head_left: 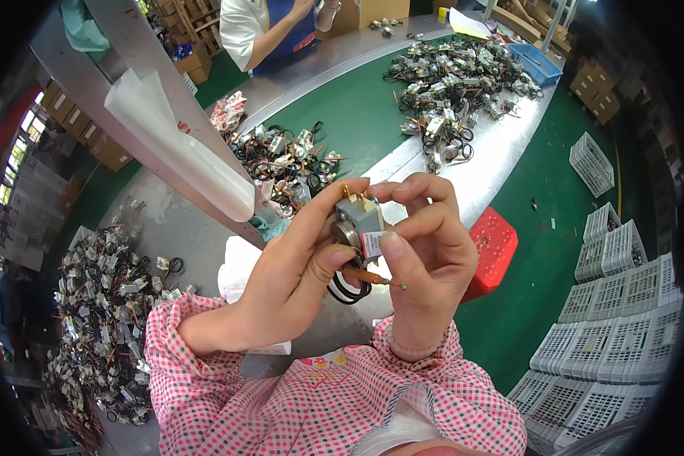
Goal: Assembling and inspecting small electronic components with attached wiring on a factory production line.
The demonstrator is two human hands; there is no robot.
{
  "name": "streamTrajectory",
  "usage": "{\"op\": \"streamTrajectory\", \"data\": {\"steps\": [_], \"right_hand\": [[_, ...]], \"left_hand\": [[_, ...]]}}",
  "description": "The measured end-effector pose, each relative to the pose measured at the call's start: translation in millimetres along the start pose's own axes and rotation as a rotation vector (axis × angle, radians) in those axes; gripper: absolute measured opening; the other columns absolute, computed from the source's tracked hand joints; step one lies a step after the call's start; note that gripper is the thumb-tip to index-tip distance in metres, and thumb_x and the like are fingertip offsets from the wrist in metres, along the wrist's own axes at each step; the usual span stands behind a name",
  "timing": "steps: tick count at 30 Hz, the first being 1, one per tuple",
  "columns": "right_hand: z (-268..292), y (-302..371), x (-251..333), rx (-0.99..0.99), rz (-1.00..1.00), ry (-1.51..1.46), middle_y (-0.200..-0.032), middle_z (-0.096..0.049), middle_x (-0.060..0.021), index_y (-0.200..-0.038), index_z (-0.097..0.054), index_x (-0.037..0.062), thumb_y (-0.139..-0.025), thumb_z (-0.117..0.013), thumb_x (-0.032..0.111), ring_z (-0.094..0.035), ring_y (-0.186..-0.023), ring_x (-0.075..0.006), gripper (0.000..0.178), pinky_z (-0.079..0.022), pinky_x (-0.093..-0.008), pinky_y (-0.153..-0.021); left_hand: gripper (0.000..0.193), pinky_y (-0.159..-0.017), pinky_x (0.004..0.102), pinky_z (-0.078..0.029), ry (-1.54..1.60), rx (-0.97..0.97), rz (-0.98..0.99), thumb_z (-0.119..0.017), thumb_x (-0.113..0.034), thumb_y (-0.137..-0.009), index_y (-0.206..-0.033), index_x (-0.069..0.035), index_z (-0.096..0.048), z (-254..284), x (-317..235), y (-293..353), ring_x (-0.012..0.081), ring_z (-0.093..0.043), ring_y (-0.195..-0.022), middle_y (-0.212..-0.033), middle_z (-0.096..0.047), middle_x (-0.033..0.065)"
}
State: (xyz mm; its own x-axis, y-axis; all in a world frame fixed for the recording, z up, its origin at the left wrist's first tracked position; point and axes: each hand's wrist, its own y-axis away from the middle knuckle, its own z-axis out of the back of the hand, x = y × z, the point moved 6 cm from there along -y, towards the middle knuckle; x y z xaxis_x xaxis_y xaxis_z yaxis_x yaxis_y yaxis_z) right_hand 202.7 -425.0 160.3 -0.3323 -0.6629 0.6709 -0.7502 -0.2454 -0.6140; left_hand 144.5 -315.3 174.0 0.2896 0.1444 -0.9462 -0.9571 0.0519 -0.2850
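Note:
In front of my chest I hold a small capillary thermostat (363,220). It has a grey housing, brass terminals on top, a round metal face and a white-and-red label. My left hand (285,277) grips it from the left, thumb at the round face and index finger along the top. My right hand (425,258) closes on its right side, thumb at the label and fingertips near the terminals. A copper-coloured probe (368,276) sticks out below toward my right thumb, and a black coiled tube (347,292) hangs under my left thumb.
Piles of similar thermostats lie on the green-and-metal table (357,114) and in a large heap (102,319) at lower left. A metal post with a plastic roll (178,148) stands at left. A red stool (494,254), grey crates (615,334) and blue tray (536,62) are right. Another person works across.

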Motion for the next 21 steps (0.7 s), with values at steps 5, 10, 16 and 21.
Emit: {"op": "streamTrajectory", "data": {"steps": [5,10,16,21], "right_hand": [[-2,0,0,-0.011,-0.021,-0.021,-0.11,-0.04,-0.0123,-0.081,-0.055,-0.0065,-0.076,-0.06,-0.007,-0.049,-0.108,-0.0223,0.007,-0.048,-0.032,-0.09],[-6,2,7,-0.017,0.075,0.159,-0.109,-0.042,-0.0132,-0.084,-0.057,-0.0056,-0.075,-0.06,-0.008,-0.052,-0.106,-0.0239,0.01,-0.05,-0.032,-0.085],[-3,18,10,-0.018,0.37,0.669,-0.109,-0.049,-0.0159,-0.092,-0.065,0.0004,-0.071,-0.066,-0.005,-0.052,-0.103,-0.0274,0.022,-0.045,-0.0392,-0.086],[3,22,7,-0.177,0.315,0.849,-0.114,-0.049,-0.0178,-0.109,-0.061,0.0026,-0.072,-0.065,0.007,-0.051,-0.102,-0.0312,0.038,-0.042,-0.0432,-0.087]], "left_hand": [[0.044,-0.069,0.0235,-0.048,-0.02,-0.022,-0.019,-0.038,-0.006,-0.093,-0.134,0.002,-0.024,1,0,1,0.0124,-0.056,-0.078,-0.098,-0.053,0.0098],[0.043,-0.069,0.0232,-0.047,-0.001,-0.013,-0.02,-0.037,-0.006,-0.093,-0.134,0.002,-0.024,2,3,2,0.0117,-0.055,-0.079,-0.108,-0.053,0.0109],[0.039,-0.068,0.0222,-0.047,0.06,-0.037,0.005,-0.034,-0.007,-0.095,-0.132,0.002,-0.026,7,10,2,0.0102,-0.055,-0.079,-0.126,-0.048,0.0121],[0.038,-0.07,0.0228,-0.047,0.181,-0.002,0.054,-0.032,-0.012,-0.096,-0.131,0.002,-0.027,6,17,6,0.0096,-0.055,-0.081,-0.129,-0.046,0.0127]]}}
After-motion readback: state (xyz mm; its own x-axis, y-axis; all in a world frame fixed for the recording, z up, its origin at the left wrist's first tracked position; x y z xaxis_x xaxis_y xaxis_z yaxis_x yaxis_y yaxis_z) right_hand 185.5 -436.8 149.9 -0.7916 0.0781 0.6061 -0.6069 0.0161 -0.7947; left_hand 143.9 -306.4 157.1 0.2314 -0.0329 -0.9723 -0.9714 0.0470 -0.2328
